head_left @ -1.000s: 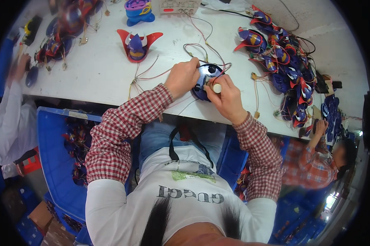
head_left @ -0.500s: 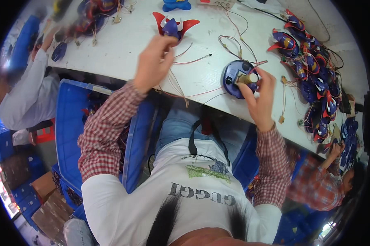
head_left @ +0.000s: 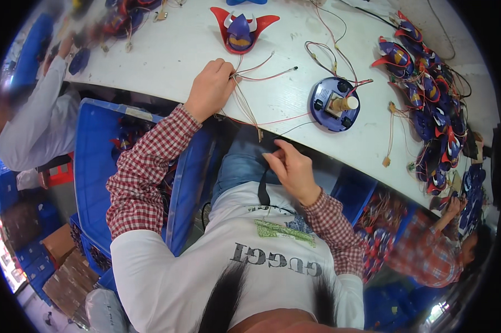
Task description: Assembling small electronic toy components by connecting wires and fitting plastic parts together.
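Note:
A purple horned toy head with red wing-like sides (head_left: 240,43) lies near the far edge of the table. Just nearer than it, my left hand (head_left: 212,87) is closed, fingertips pinching thin red and white wires (head_left: 241,100) that hang over the table's near edge to a small connector. My right hand (head_left: 294,169) is over my lap below the edge, thumb and forefinger apart, close to that connector and a thin black wire. A round purple toy base (head_left: 332,117) with a gold-coloured motor and white wheel rests on the table to the right, untouched.
Several similar wired toy heads (head_left: 425,94) are piled along the right side of the white table (head_left: 175,72). A blue bin (head_left: 95,166) stands below the edge on my left. Co-workers sit at both sides, a checked sleeve (head_left: 428,244) at the right.
My right hand has left the purple base and moved down and left to below the table edge. My left hand has moved off the toy head to the wires nearer me.

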Available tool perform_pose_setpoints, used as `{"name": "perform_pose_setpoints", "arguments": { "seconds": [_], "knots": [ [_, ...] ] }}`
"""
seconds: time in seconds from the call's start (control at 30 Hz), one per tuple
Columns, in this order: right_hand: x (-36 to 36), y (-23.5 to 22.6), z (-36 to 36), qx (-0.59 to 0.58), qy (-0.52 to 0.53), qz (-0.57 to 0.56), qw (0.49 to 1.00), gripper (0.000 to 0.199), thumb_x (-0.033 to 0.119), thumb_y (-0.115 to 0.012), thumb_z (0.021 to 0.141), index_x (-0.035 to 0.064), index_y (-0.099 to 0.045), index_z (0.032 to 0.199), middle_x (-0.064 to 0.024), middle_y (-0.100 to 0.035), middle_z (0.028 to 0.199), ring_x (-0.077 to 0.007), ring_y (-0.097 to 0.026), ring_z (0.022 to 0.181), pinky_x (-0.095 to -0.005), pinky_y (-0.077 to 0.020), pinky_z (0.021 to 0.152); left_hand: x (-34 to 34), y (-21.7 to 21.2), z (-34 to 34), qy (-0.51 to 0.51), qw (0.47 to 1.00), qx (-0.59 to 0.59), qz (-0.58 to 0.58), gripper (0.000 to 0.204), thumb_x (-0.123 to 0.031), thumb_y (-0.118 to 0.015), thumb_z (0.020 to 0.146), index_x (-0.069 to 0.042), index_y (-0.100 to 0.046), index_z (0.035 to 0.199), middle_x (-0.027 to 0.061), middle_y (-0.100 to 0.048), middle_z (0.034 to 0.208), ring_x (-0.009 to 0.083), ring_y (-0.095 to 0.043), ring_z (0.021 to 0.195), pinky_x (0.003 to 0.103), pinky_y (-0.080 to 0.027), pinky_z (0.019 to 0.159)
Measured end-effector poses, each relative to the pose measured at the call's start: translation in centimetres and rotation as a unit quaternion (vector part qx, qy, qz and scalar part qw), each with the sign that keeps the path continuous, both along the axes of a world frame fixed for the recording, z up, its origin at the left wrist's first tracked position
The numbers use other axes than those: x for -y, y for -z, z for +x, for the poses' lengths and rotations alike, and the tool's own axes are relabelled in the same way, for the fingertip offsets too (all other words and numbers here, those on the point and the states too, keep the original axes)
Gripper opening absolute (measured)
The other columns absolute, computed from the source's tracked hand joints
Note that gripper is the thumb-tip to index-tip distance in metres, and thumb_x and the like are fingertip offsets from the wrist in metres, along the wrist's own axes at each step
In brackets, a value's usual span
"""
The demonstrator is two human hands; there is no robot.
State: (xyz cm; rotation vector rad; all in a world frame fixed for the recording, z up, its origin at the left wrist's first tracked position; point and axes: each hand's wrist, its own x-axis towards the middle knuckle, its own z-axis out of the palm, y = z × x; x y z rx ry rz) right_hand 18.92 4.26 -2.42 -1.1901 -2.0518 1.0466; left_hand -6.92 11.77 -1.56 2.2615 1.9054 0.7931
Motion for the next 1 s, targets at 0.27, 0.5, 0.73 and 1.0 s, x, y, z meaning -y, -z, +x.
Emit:
{"name": "perform_pose_setpoints", "arguments": {
  "seconds": [0.27,0.5,0.73,1.0],
  "knots": [
    [-0.1,2.5,-3.4,-0.026,0.027,-0.027,0.999,0.032,0.010,-0.074,0.079,-0.0031,-0.061,0.106,-0.0038,-0.061,0.065,-0.0113,-0.050,0.049,-0.0215,-0.0409,0.046,0.1,1.4,0.5,0.000,0.998,-0.039,0.052,0.015,-0.011,-0.063,0.085,0.000,-0.058,0.093,0.0110,-0.055,0.087,0.0236,-0.054,0.076,0.030,-0.046,0.069],
    [-0.4,2.9,-4.3,-0.042,0.041,0.008,0.998,0.028,0.011,-0.074,0.079,-0.0023,-0.063,0.101,-0.0022,-0.060,0.062,-0.0102,-0.048,0.047,-0.0221,-0.0388,0.045,1.1,-0.6,0.4,0.033,0.998,0.048,0.024,0.022,-0.009,-0.065,0.082,0.002,-0.058,0.099,0.0119,-0.055,0.094,0.0222,-0.053,0.076,0.028,-0.046,0.070],
    [-0.5,1.6,-3.9,-0.085,0.064,0.024,0.994,0.023,0.009,-0.072,0.081,-0.0020,-0.065,0.099,-0.0020,-0.060,0.061,-0.0102,-0.048,0.046,-0.0215,-0.0381,0.044,10.8,-3.4,2.7,-0.013,0.955,0.238,-0.174,0.022,0.001,-0.060,0.082,0.004,-0.055,0.103,0.0094,-0.053,0.094,0.0164,-0.050,0.075,0.024,-0.044,0.065],
    [-1.4,0.2,-2.8,-0.081,0.033,0.021,0.996,0.018,0.008,-0.064,0.087,-0.0033,-0.065,0.101,-0.0034,-0.062,0.064,-0.0101,-0.050,0.047,-0.0208,-0.0396,0.045,13.0,4.0,4.2,-0.220,0.906,0.355,-0.069,0.023,-0.001,-0.059,0.085,0.005,-0.054,0.107,0.0127,-0.048,0.110,0.0172,-0.051,0.073,0.023,-0.045,0.064]
  ]
}}
